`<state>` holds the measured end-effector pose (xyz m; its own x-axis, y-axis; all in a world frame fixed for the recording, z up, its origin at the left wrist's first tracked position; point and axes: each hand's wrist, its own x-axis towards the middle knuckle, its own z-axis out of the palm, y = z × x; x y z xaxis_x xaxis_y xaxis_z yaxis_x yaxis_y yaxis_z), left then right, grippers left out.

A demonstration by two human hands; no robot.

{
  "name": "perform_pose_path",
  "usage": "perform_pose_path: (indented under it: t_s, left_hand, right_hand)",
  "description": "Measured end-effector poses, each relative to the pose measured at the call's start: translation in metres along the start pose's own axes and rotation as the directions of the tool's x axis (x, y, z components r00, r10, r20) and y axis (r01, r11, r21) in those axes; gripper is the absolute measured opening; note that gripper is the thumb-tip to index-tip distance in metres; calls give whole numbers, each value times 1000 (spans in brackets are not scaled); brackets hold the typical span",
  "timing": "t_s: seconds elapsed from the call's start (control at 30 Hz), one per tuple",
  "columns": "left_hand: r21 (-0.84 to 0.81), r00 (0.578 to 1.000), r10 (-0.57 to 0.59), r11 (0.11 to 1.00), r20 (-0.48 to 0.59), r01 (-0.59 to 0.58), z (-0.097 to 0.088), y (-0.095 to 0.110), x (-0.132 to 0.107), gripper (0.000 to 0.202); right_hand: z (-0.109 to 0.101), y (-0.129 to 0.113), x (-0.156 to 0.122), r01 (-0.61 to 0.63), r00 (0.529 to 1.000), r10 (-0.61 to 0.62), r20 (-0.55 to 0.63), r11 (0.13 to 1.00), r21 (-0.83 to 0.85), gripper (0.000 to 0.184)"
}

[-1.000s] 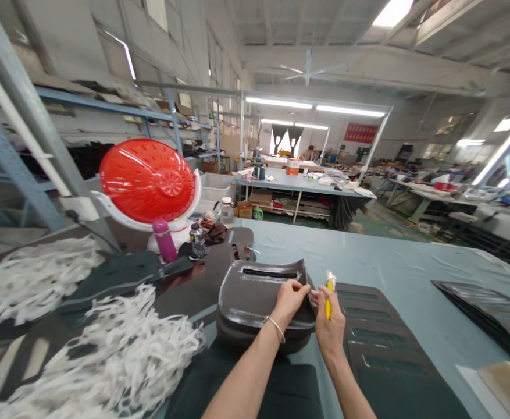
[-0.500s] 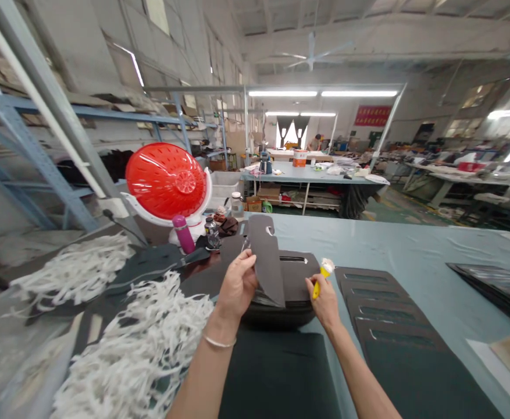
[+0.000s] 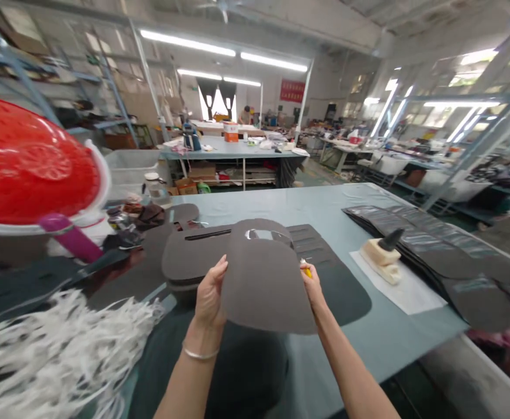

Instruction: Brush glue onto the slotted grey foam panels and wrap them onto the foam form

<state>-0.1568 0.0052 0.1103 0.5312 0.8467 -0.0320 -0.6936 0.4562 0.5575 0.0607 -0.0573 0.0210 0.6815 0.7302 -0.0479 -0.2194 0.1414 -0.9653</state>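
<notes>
Grey panel [image 3: 266,285]: swung across to the right since half a second ago, when the left hand alone had it tipped up over the slotted case; now it spans the gap between both hands, broad face toward the wearer, a slot near its far end.
Left hand [image 3: 211,291]: gripping the panel's left edge, thumb on the near face; a pale bangle [image 3: 200,354] circles the wrist.
Right hand [image 3: 313,288]: closed around a yellow brush [image 3: 307,272], fingers up against the panel's right edge; from where I stand I can't tell how firmly they pinch it.
Slotted case [image 3: 193,256]: dark, just behind the panel to the left, partly covered by it, a long slot in its top.
Slotted pieces [image 3: 309,238]: lying flat beyond the right hand on the blue-grey worktop [image 3: 276,203].
Cream block [image 3: 381,265]: farther right, on a white sheet [image 3: 420,294], something black sticking up from it.
Glossy dark pieces [image 3: 438,250]: overlapping along the right-hand side, just past the block.
White strips [image 3: 63,343]: a tangled heap at near left, well apart from the panel.
Purple bottle [image 3: 74,235]: tilted, in front of the big red dome [image 3: 28,163].
Back worktop [image 3: 220,145]: carries an orange-and-white tub [image 3: 231,134].
</notes>
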Motion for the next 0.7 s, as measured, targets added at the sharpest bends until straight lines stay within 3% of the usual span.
perform_pose_path:
  t_s: [0.13,0.2,0.3,0.4,0.53,0.7]
  left_hand:
    - [201,995,-94,976,45,83,-15,-62,8,17]
    - [377,985,-170,914,21,150,-22,-99,12,20]
    - [597,962,-252,758,-104,263,-32,-163,22,29]
    - [715,943,-203,616,-262,331,-42,-234,37,32]
    - [787,907,-36,483,-419,383,-50,-313,55,32]
    - [806,858,106,417,-503,421,-47,-358,68,37]
  right_hand:
    - [-108,9,11,58,989,-68,-128,995,-77,41]
    - [-162,12,26,90,975,-133,-180,970,-227,42]
    - [-238,12,57,108,939,-280,-200,792,-601,35]
    - [-297,10,91,111,930,-351,-110,554,-825,25]
    - [-345,19,137,154,939,-343,5,407,-900,19]
    - [-364,40,187,187,949,-305,77,350,-918,16]
